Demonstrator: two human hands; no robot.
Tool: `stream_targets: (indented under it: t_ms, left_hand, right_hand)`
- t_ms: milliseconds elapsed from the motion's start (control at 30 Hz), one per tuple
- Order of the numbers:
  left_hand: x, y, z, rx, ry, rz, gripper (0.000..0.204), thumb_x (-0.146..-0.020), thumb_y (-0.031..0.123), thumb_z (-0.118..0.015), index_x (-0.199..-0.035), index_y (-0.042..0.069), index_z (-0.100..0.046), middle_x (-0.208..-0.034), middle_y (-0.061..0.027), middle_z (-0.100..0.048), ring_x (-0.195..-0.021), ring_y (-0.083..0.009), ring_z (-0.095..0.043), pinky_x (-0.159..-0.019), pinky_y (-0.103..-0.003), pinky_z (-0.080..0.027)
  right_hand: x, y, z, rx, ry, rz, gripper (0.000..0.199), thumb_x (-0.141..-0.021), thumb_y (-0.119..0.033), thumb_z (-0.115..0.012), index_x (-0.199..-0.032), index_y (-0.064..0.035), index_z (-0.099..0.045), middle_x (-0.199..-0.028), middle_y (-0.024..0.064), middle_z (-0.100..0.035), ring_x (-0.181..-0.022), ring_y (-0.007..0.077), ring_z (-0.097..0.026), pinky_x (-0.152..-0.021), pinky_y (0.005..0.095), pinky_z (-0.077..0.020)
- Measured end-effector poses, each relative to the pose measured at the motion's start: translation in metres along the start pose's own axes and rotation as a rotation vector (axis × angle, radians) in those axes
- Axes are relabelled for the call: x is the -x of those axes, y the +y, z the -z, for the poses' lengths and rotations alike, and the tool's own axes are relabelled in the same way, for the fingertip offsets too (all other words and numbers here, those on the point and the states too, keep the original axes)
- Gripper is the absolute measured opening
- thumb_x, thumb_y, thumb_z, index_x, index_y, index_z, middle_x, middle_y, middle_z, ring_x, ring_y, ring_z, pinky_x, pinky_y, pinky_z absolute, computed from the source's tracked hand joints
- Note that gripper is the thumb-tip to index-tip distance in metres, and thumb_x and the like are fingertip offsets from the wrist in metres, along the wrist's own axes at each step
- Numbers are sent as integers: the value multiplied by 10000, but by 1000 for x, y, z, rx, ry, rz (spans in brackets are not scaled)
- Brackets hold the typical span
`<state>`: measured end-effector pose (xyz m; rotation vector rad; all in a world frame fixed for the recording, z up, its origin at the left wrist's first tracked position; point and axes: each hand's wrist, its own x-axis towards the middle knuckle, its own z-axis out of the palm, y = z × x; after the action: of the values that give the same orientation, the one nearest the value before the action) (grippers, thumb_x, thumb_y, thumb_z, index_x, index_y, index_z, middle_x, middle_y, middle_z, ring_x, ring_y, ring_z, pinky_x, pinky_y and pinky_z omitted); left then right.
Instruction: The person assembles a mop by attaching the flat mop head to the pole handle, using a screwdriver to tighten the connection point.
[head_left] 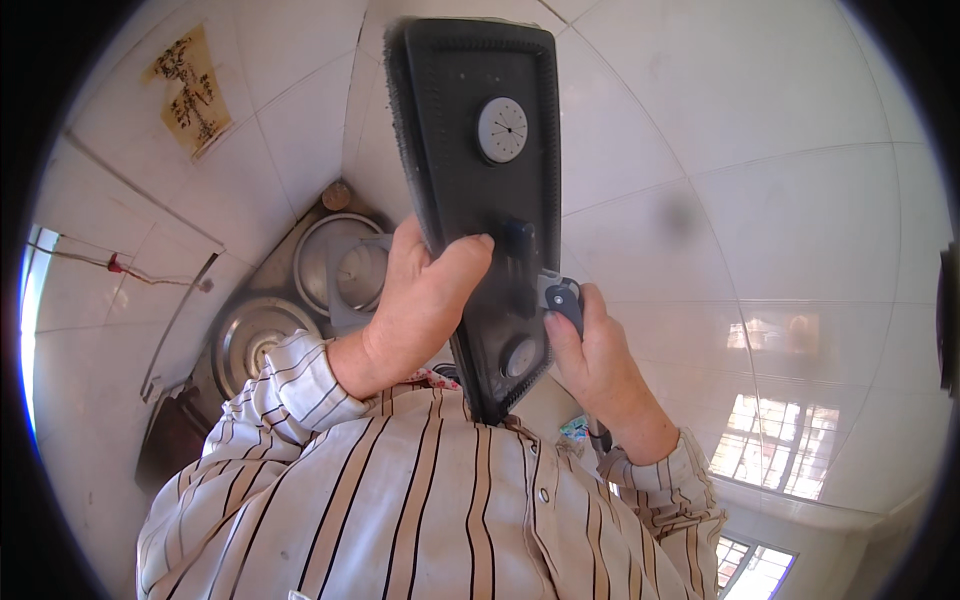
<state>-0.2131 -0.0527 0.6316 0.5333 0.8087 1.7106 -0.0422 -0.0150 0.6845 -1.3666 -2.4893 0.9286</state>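
Close up before you, a long black mop head with a fuzzy left edge stands tilted between your hands. Your left hand clasps that edge, thumb laid across the face, fingers hidden behind. Your right hand pinches a grey joint at the opposite side, thumb against it. One pale round disc sits above your left thumb. Two round metal lids lie beyond your left wrist; white tiled wall spreads out past your right hand.
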Motion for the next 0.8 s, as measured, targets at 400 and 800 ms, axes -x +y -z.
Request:
stream_targets:
  t_ms: [400,800]
  left_hand:
    - [4,-6,-16,-2,-47,-12,129,-760,52,-475,-846,-18,-540,-738,6,-524,-662,-50,-448,-557,-210,-382]
    - [9,-1,-22,-83,-82,-163,117,-728,-13,-465,-833,-13,-515,-707,10,-504,-633,-51,-434,-529,-213,-366]
  right_hand:
    - [19,2,-7,-104,89,-98,269,-887,-211,-491,-960,26,-388,-646,192,-543,-558,337,-552,-526,362,-429]
    - [29,-4,-12,-26,145,-24,302,-865,-199,-521,-969,48,-382,-627,215,-553,-571,381,-567,-507,396,-435]
